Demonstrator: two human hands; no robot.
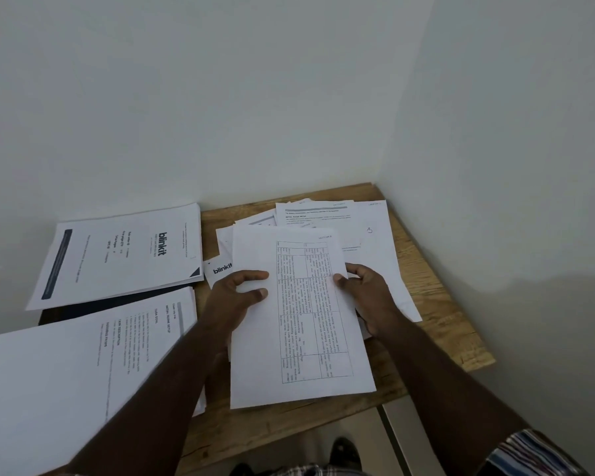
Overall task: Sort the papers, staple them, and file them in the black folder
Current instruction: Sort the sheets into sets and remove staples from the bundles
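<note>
Both hands, left hand (236,297) and right hand (364,297), pinched the thin, floppy, probably multi-sheet table page (299,314) at its 9 and 3 o'clock edges.

The black folder (117,305) shows only as a dark strip between two stacks of sheets; the rest lies under them. The near stack (66,365) is cut by the picture's left edge. The table's print on the held sheet (299,317) is too small to read. The loose papers (340,221) behind overlap, their count unclear.
</note>
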